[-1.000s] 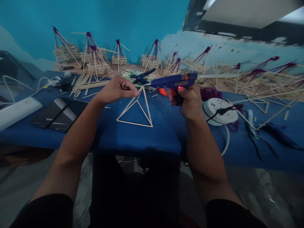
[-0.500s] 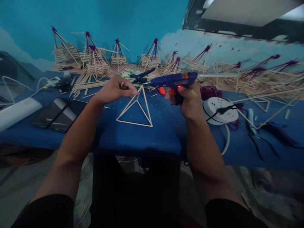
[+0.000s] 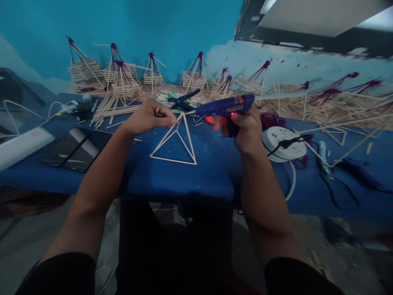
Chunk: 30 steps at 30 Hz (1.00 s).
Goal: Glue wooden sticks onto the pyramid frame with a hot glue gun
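Note:
A blue hot glue gun (image 3: 225, 106) with a lit red light is gripped in my right hand (image 3: 247, 129). A clear glue stick (image 3: 279, 96) juts from its back. Its nozzle touches or nearly touches the far corner of a triangular frame of thin wooden sticks (image 3: 173, 159). Inner sticks of the frame meet at a point near its middle. My left hand (image 3: 155, 116) is closed, thumb and forefinger pinching the frame close to that far corner. The pinched part is mostly hidden by the fingertips.
Behind lie dark pliers (image 3: 184, 98) and loose sticks (image 3: 116, 110). Several stick structures with purple thread (image 3: 152, 67) line the wall. A phone (image 3: 73, 147) lies left. On the right are a round white power strip (image 3: 284, 143) with a cord and purple yarn (image 3: 273, 120).
The glue gun's nozzle has dipped slightly toward the frame's far corner. The left hand and the wooden frame have stayed almost in place.

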### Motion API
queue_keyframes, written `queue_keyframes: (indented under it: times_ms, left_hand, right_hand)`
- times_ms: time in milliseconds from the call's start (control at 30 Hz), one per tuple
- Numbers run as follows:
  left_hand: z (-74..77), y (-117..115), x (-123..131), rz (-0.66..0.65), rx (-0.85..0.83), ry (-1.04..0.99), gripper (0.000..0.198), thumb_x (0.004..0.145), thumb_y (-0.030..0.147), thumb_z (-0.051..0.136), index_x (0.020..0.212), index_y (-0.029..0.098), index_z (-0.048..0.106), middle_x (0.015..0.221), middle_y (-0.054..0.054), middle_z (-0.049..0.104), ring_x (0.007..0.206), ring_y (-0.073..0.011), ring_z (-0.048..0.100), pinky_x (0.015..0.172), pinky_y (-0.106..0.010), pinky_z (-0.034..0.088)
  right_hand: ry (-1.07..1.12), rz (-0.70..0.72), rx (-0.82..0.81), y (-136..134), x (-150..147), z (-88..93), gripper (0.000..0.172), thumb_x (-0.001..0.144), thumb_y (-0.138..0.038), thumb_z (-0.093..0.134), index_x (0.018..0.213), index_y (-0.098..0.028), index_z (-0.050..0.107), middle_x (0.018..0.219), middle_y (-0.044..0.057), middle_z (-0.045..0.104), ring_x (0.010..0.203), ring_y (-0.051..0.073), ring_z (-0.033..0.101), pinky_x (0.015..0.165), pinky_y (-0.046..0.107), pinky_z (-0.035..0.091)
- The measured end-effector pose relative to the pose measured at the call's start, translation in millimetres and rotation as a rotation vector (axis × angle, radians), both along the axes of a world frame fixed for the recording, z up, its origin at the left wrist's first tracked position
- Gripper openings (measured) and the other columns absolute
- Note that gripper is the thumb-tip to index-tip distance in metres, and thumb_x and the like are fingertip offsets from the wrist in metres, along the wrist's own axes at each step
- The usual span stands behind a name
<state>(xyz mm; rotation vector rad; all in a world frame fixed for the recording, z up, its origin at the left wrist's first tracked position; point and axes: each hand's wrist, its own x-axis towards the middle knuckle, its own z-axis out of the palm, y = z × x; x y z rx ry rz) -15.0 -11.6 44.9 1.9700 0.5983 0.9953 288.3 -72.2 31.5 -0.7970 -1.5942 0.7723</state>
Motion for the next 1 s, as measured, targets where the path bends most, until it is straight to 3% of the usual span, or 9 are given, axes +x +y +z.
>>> queue_keyframes:
  times_ms: [200,467,833,1000]
  left_hand:
    - [-0.2,0.5,-0.8,-0.006,0.021,0.001,0.025,0.078,0.036,0.097,0.073,0.016,0.085,0.055,-0.004,0.071,0.049,-0.0079,0.045,0.046,-0.026,0.034]
    - [-1.0,1.3,-2.5,0.010,0.033,0.018,0.022,0.080,0.034,0.096,0.077,0.015,0.087,0.064,-0.008,0.078,0.050,-0.0082,0.049,0.047,-0.027,0.034]
    - [-4.2,4.1,-3.6,-0.005,0.067,0.029,0.025,0.084,0.037,0.096,0.077,0.016,0.086,0.059,-0.006,0.073,0.048,-0.0074,0.044,0.046,-0.027,0.028]
    - [-1.7,2.1,-3.3,0.005,0.059,0.038,0.027,0.083,0.039,0.096,0.075,0.015,0.085,0.058,-0.005,0.071,0.047,-0.0064,0.042,0.045,-0.027,0.025]
  right_hand:
    - [0.014,0.019,0.034,0.6,-1.2,2.1,0.039,0.094,-0.066,0.077,0.101,-0.029,0.069,0.076,0.003,0.076,0.050,0.017,0.057,0.044,0.035,0.043]
    - [-0.032,0.007,0.102,1.4,-3.0,-4.8,0.037,0.098,-0.068,0.075,0.110,-0.034,0.072,0.082,0.003,0.077,0.050,0.016,0.054,0.050,0.037,0.045]
    - [-0.035,0.003,0.043,-4.4,-5.8,-0.1,0.048,0.094,-0.074,0.075,0.114,-0.031,0.069,0.076,0.002,0.074,0.050,0.019,0.053,0.047,0.037,0.045]
    - [0.017,-0.008,0.061,-3.5,-4.7,-0.5,0.042,0.091,-0.069,0.078,0.106,-0.032,0.069,0.071,0.000,0.073,0.046,0.017,0.051,0.043,0.035,0.041]
